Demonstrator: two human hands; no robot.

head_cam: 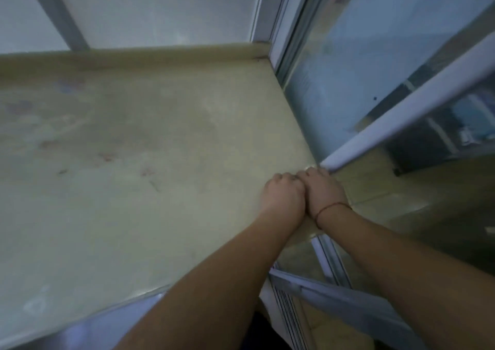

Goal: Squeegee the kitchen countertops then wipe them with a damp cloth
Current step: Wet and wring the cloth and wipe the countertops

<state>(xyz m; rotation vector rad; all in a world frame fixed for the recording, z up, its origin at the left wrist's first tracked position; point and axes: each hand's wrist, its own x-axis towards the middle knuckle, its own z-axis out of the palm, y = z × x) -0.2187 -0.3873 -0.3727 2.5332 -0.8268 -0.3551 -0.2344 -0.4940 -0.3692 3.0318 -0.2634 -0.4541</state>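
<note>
The beige kitchen countertop (pixel 139 140) fills the left and middle of the head view and carries faint reddish stains. My left hand (pixel 284 197) and my right hand (pixel 325 189) lie side by side, touching, at the counter's right edge. I see both from the back, with the fingers curled downward. A small pale bit (pixel 310 167) shows just beyond the knuckles, too small to name. Whatever lies under the hands is hidden. No squeegee or cloth is plainly visible. A thin red string circles my right wrist.
A raised beige lip (pixel 160 52) runs along the counter's back, with pale wall panels above it. A glass sliding door in a white frame (pixel 401 108) stands to the right of the counter. Tiled floor (pixel 375 189) lies below at right, and a metal edge trims the counter's front.
</note>
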